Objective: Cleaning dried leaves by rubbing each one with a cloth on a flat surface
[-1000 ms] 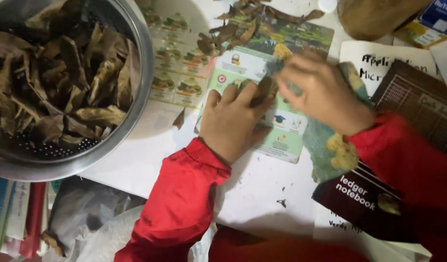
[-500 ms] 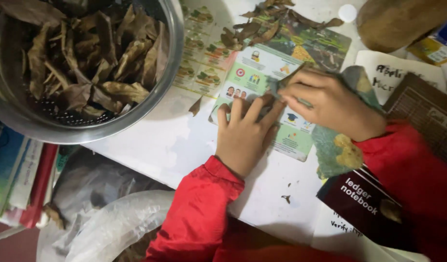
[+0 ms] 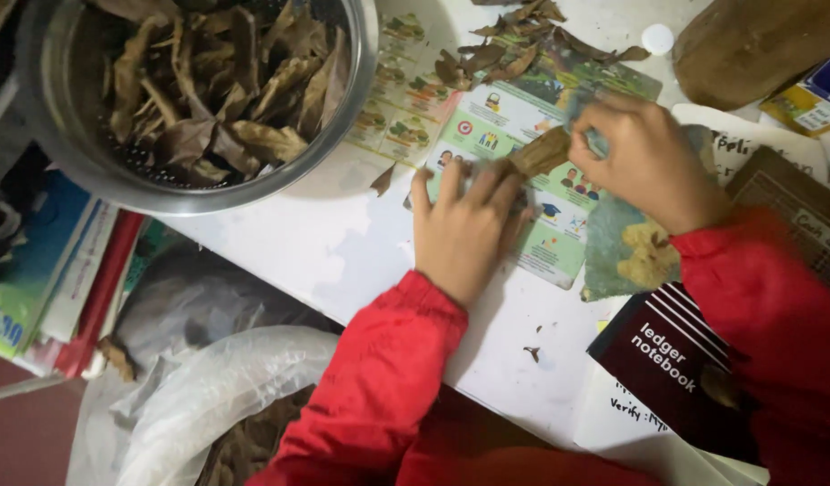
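head view showed me the left hand (image 3: 464,225) pressed flat, fingers spread, on a dry brown leaf (image 3: 539,153) lying on a printed green card (image 3: 545,247) on the white table (image 3: 343,261). the right hand (image 3: 645,162) pinched the leaf's far end. a metal colander (image 3: 352,99) of dried leaves stood well apart, left.

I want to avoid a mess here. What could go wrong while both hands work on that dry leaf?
1. The dry leaf, pressed by the left hand and pinched by the right hand, may crumble; bits already lie on the table.
2. A sleeve could sweep the loose leaves off the picture sheet.
3. The metal bowl sits near the table edge and might tip if bumped.
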